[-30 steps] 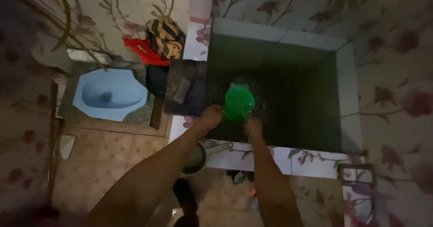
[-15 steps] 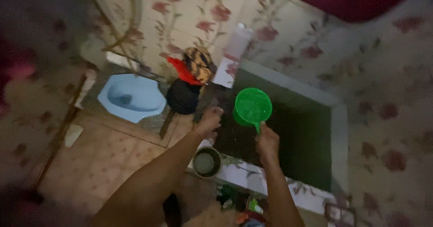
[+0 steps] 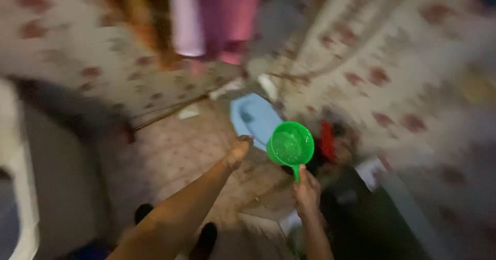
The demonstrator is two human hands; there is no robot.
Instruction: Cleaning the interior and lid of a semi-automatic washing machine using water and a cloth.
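Blue squat toilet (image 3: 254,116) on the tiled floor (image 3: 175,151); pink cloth (image 3: 222,17) hanging above.

Tiled floor (image 3: 170,156), brownish with a faint pattern, blurred and dim throughout. Set into it at the far edge, close to the flowered wall: a pale blue squat pan (image 3: 253,118). Just beside the pan on the right, something red (image 3: 327,140), shape too smeared to tell. Left of the pan, by the wall's foot, a small pale scrap (image 3: 188,113) and a thin stick (image 3: 170,114) lying slantwise along the floor's far edge. At the near edge, two dark feet (image 3: 206,239) planted on the tiles. Toward the near right corner, a raised pale ledge (image 3: 289,221) meeting the floor, dark beyond it.
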